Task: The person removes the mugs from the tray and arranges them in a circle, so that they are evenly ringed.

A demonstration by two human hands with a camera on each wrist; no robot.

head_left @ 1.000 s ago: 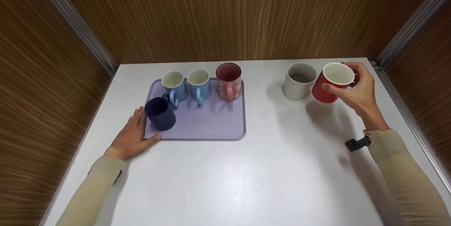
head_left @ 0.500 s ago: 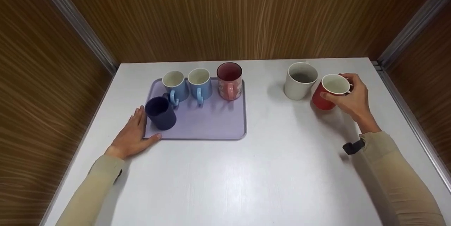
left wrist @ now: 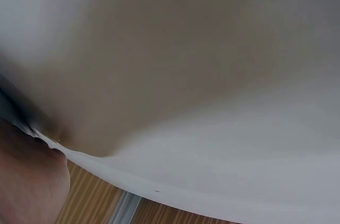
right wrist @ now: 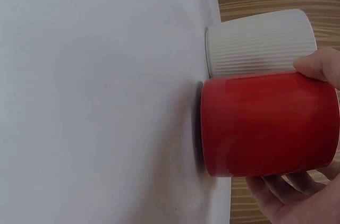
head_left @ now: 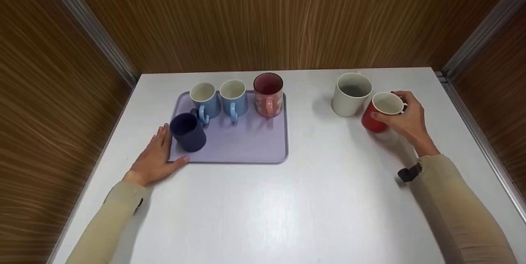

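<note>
My right hand point(head_left: 407, 118) grips a red mug point(head_left: 373, 122) with a white inside, thumb on the near side and fingers round the handle side. In the right wrist view the red mug point(right wrist: 268, 126) is at or just above the table, a shadow under its base. Just behind it stands a white ribbed mug point(right wrist: 260, 43). My left hand point(head_left: 152, 159) lies flat with straight fingers at the left edge of a lilac tray point(head_left: 246, 149), its thumb along the front rim. Nearest that hand, a navy mug point(head_left: 190, 134) stands on the tray.
Two light blue mugs, one on the left point(head_left: 210, 105) and one beside it point(head_left: 240, 105), stand at the tray's back with a pink patterned mug point(head_left: 269, 101). Wood-grain panels point(head_left: 263, 17) enclose the white table point(head_left: 263, 206) at the back and sides.
My right hand has lowered the red mug and brought it slightly nearer to me. The left hand, the tray and its mugs have stayed put.
</note>
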